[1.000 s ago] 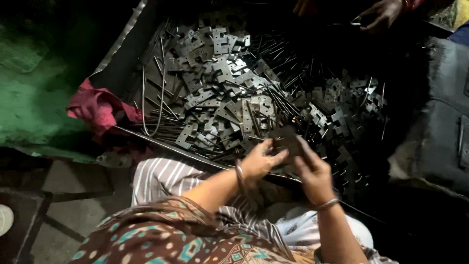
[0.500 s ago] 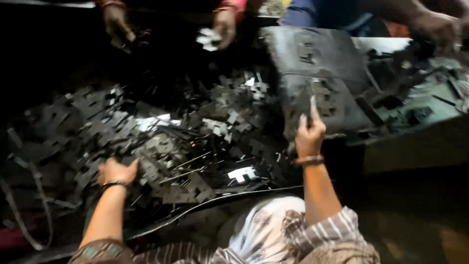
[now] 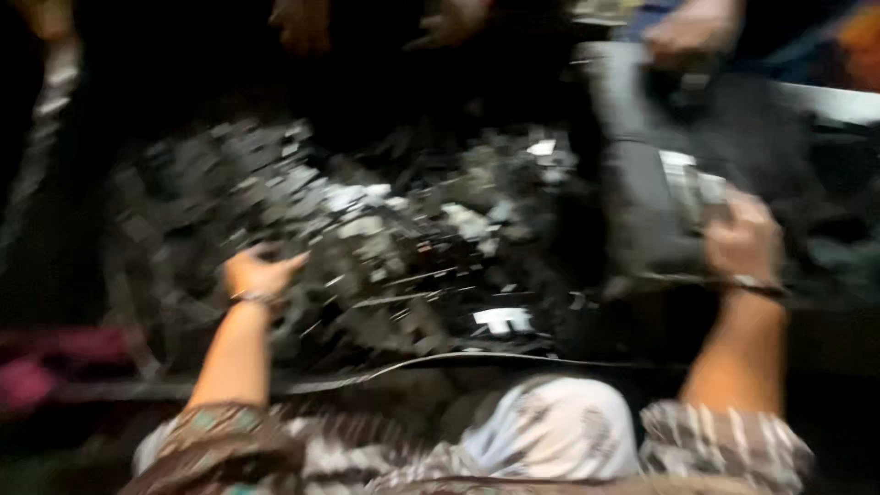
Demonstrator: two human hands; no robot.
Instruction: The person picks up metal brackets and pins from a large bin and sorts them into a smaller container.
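With the left hand (image 3: 259, 273) resting loosely curled on the heap of flat metal pieces (image 3: 367, 229) at frame centre and the right hand (image 3: 744, 240) apparently gripping pieces at the dark tray (image 3: 642, 220) on the right, sharp edges could nick fingers or pieces slip.

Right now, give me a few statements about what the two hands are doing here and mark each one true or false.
1. The left hand rests on the pile of flat metal pieces. True.
2. The right hand is down in the person's lap. False: it is raised at the dark container on the right.
3. Both wrists carry bangles. True.
4. Nobody else is present. False: other people's hands show along the top edge.
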